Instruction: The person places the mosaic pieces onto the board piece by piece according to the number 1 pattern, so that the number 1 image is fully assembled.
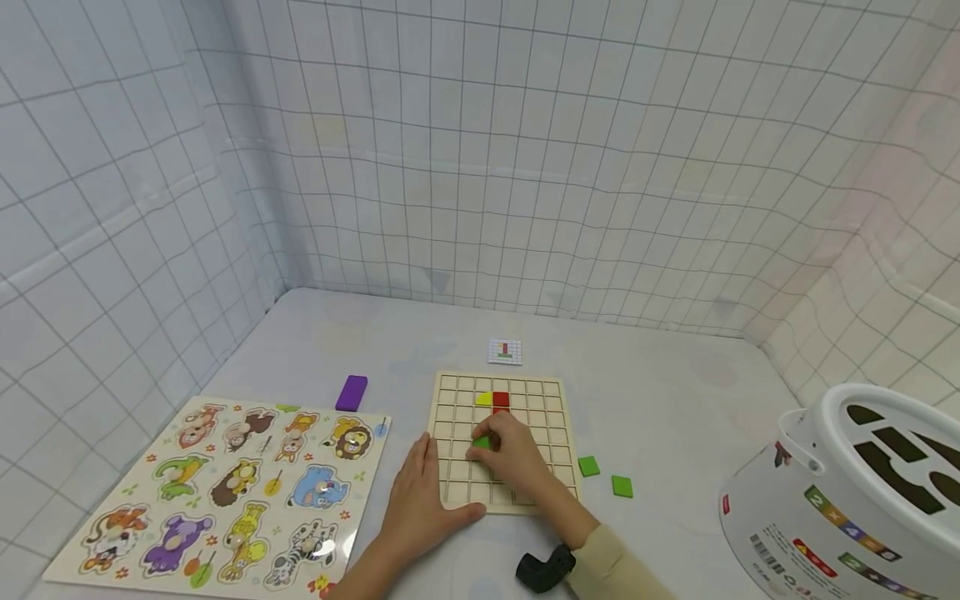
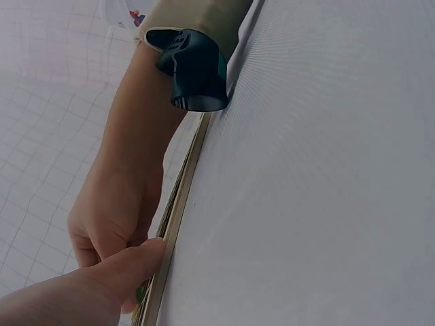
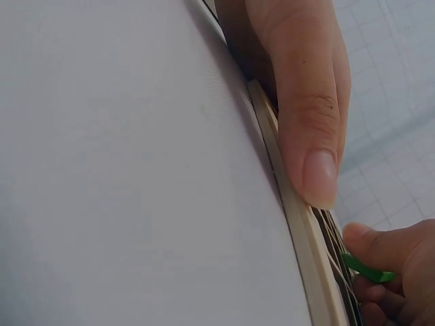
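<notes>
My right hand [image 1: 510, 452] pinches a green square tile [image 3: 367, 269] between thumb and fingers, low over the wooden grid board [image 1: 457, 496]. My left hand [image 1: 420, 504] steadies the board at its near left corner, its fingers straight along the left side. In the right wrist view the left thumb [image 3: 314, 136] rests on the board's front rim. Toward the far side of the grid lie a yellow piece [image 1: 483, 398] and a red square tile [image 1: 501, 399]. More red shows just below that tile, partly covered by the right hand.
Two loose green tiles [image 1: 622, 486] lie right of the board. Behind it is a small pattern card [image 1: 505, 352]. An animal peg puzzle [image 1: 360, 483] and a purple block [image 1: 352, 392] are at left, a white lidded bucket [image 1: 810, 508] at right. A black wrist device [image 1: 545, 569] sits at the right sleeve.
</notes>
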`<state>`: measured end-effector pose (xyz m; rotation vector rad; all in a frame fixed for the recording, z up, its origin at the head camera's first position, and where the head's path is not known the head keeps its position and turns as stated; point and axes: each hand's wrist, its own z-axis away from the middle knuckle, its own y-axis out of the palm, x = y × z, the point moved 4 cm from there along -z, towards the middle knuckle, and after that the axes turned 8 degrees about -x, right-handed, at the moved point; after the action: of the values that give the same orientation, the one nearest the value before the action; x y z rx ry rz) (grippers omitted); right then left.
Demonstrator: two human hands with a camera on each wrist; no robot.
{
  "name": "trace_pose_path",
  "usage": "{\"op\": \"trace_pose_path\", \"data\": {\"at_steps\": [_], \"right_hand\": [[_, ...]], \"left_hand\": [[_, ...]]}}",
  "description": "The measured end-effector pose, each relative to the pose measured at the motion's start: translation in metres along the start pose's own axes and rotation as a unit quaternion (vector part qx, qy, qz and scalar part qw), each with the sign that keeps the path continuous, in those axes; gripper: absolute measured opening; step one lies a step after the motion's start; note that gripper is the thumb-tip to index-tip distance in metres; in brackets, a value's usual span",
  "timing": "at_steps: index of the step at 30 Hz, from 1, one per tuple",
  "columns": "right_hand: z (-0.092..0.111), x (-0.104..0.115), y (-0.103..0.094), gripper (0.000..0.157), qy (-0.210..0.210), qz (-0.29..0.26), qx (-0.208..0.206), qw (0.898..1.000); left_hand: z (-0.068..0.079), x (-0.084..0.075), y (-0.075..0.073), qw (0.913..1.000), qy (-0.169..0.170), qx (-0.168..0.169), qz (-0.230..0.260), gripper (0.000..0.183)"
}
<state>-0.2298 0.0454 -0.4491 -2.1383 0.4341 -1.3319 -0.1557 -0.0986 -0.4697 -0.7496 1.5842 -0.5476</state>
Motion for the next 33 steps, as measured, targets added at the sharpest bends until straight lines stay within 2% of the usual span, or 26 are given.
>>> {"op": "trace_pose_path", "data": {"at_steps": [7, 21, 29, 33], "right_hand": [[0.0018, 0.0032, 0.0035, 0.018, -0.017, 0.023, -0.013, 1.0], [0.0059, -0.0002, 0.0033, 0.019, -0.115, 0.047, -0.069, 0.99], [0.0054, -0.0035, 0.005, 0.015, -0.062, 0.047, -0.04, 0.996], [0.0055, -0.0025, 0.0034, 0.013, -0.05, 0.046, -0.034, 0.997]], "left_hand": [[0.0005, -0.0017, -0.0006, 1.0, 0.001, 0.001, 0.002, 0.121], [0.002, -0.0048, -0.0028, 1.0, 0.006, 0.0, -0.006, 0.121], [0.0019, -0.0055, -0.0035, 0.9999, 0.01, -0.002, -0.006, 0.12], [0.0021, -0.005, -0.003, 1.0, 0.007, 0.001, -0.002, 0.12]]}}
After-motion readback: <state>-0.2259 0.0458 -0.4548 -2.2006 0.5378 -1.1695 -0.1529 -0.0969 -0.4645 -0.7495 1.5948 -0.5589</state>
